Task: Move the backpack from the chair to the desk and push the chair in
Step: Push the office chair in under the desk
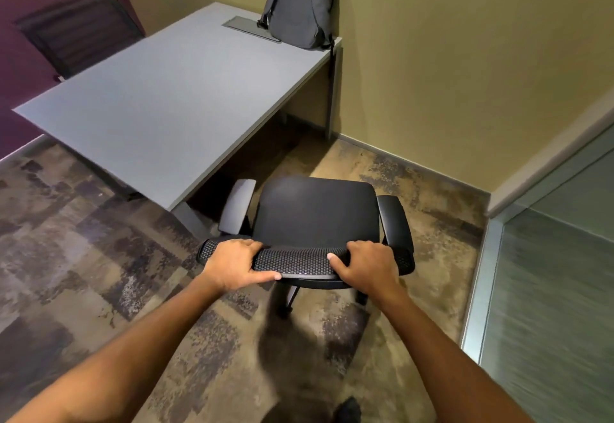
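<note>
A grey backpack point(300, 0) stands upright on the far right corner of the grey desk point(159, 103), leaning against the yellow wall. A black office chair point(315, 213) with a bare seat stands on the carpet just off the desk's near right corner, facing away from me. My left hand point(234, 264) grips the left part of the chair's mesh backrest top. My right hand point(365, 264) grips the right part of the same backrest. The chair's left armrest sits close to the desk's corner.
A second dark chair point(83, 33) stands behind the desk at the far left by the purple wall. A glass partition point(548, 289) runs along the right. The yellow wall closes off the far side. Patterned carpet lies all around, and my shoe point(347, 409) shows at the bottom.
</note>
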